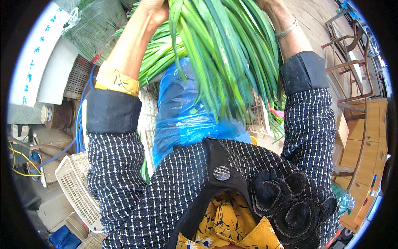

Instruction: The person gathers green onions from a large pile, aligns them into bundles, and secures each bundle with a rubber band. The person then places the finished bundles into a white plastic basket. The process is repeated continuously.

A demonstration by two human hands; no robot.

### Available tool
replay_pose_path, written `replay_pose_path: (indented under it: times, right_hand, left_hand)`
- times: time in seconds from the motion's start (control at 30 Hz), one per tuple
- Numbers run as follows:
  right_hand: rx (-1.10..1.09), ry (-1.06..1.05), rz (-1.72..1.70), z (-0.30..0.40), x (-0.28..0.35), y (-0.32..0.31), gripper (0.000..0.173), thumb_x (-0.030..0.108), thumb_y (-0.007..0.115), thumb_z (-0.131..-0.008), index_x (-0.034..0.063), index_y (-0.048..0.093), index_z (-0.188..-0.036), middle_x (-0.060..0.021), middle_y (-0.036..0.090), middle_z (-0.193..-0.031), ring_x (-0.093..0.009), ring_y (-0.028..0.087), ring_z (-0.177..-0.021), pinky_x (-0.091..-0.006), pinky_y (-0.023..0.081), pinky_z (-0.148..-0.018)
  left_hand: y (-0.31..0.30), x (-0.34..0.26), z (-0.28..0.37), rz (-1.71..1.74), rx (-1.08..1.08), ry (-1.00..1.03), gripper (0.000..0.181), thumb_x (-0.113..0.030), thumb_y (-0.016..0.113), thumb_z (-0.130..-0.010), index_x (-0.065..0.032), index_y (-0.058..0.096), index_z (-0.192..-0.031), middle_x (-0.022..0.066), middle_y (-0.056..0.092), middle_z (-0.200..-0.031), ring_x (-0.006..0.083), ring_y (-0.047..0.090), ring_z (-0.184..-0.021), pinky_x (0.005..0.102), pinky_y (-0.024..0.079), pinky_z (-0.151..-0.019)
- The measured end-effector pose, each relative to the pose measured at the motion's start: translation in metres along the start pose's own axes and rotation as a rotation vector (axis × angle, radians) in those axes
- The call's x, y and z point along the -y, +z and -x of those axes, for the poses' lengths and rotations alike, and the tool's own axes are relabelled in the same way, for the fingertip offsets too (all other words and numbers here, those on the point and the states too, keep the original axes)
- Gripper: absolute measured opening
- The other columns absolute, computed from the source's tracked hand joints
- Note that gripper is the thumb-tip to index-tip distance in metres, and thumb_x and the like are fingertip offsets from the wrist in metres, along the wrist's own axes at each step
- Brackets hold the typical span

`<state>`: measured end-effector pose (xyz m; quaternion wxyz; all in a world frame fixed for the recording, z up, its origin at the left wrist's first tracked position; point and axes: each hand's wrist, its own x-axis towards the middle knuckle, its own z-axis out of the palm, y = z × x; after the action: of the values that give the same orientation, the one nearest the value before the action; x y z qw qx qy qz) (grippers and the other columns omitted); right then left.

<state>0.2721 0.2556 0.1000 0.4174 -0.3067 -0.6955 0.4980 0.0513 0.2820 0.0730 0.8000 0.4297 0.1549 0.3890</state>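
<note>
A thick bunch of long, flat green leaves, leek or garlic greens by their look, hangs down before my chest. My left hand grips its left side at the top edge of the view, fingers hidden behind the leaves. On the opposite side, my right hand holds the bunch and is mostly cut off by the frame. Under the leaf tips, blue plastic sheeting covers my lap. More green stalks with paler stems lie behind my left wrist.
At left are a clear plastic bag of greens, a white foam box bearing writing, a blue hose and a plastic crate. Another crate stands by my right forearm. Metal-framed chairs and a wooden cabinet are at right.
</note>
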Motion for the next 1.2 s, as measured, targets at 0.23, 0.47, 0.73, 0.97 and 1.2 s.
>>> replay_pose_path:
  times: [0.23, 0.47, 0.73, 0.97, 1.2]
  right_hand:
    - [0.031, -0.018, 0.053, 0.020, -0.009, -0.023, 0.048, 0.017, 0.061, -0.085, -0.0011, 0.053, -0.129, -0.0058, 0.060, -0.122, -0.014, 0.054, -0.108, -0.0272, 0.041, -0.097]
    - [-0.131, 0.067, -0.124, 0.031, -0.006, -0.006, 0.047, 0.016, 0.063, -0.084, -0.0007, 0.055, -0.127, -0.0068, 0.062, -0.120, -0.013, 0.056, -0.105, -0.0272, 0.044, -0.093]
    - [-0.077, 0.001, -0.237, 0.008, -0.022, 0.005, 0.037, 0.017, 0.061, -0.088, 0.0016, 0.058, -0.121, -0.0050, 0.063, -0.110, -0.012, 0.057, -0.099, -0.0256, 0.046, -0.088]
    - [-0.228, 0.157, 0.448, 0.008, 0.000, 0.027, 0.060, 0.046, 0.063, -0.084, 0.0135, 0.053, -0.133, -0.0138, 0.059, -0.126, -0.021, 0.055, -0.113, -0.0308, 0.038, -0.101]
    - [-0.322, 0.365, -0.048, 0.086, -0.007, -0.064, 0.063, 0.053, 0.055, -0.088, 0.0075, 0.054, -0.131, -0.0081, 0.054, -0.134, -0.017, 0.053, -0.117, -0.0299, 0.043, -0.095]
  left_hand:
    - [0.000, 0.008, 0.002, 0.028, 0.103, -0.082, 0.040, -0.010, 0.060, -0.084, 0.0083, 0.054, -0.120, 0.0182, 0.065, -0.110, 0.0261, 0.067, -0.095, 0.0391, 0.055, -0.087]
    - [0.001, 0.011, -0.003, 0.049, 0.117, -0.057, 0.042, -0.020, 0.063, -0.088, 0.0028, 0.054, -0.122, 0.0153, 0.065, -0.111, 0.0247, 0.067, -0.095, 0.0386, 0.055, -0.087]
    - [0.000, 0.020, -0.024, 0.317, 0.059, -0.002, 0.034, -0.018, 0.063, -0.088, 0.0053, 0.058, -0.112, 0.0182, 0.067, -0.098, 0.0290, 0.068, -0.086, 0.0419, 0.058, -0.079]
    - [-0.007, 0.024, 0.003, 0.235, -0.117, 0.111, 0.035, -0.021, 0.070, -0.082, 0.0009, 0.060, -0.106, 0.0124, 0.068, -0.093, 0.0234, 0.068, -0.079, 0.0385, 0.058, -0.076]
    - [-0.010, 0.020, 0.004, 0.425, -0.023, 0.110, 0.027, -0.018, 0.069, -0.082, -0.0024, 0.064, -0.103, 0.0118, 0.070, -0.093, 0.0249, 0.069, -0.082, 0.0400, 0.058, -0.077]
